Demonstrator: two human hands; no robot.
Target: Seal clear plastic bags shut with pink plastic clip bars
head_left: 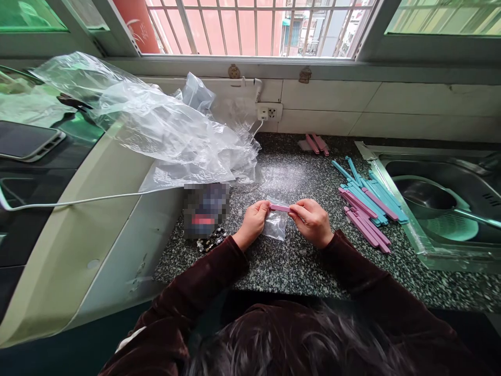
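1. Toward the left edge of the speckled surface (274, 269) lies a cluster of small dark and white bits (209, 241), just beside a blurred-out dark object (206, 211).
2. Near the middle of the surface, the left hand (254, 222) pinches one end of a pink strip (279, 208) between thumb and fingers.
3. The right hand (313, 222) pinches the strip's other end, thumb and fingers pressed together; the strip lies roughly level between the hands.
4. A small clear bag (275, 230) is at the strip, its lower part showing on the strip's near side.
5. Toward the right edge, loose pink strips (366, 228) and blue strips (386, 196) lie in an overlapping pile, beside the sink (428, 250), which holds a dark pan (425, 193).
6. Over the far left corner spreads a large crumpled clear bag (168, 130).
7. By the far edge, right of the middle, lies a small pink group (318, 144).
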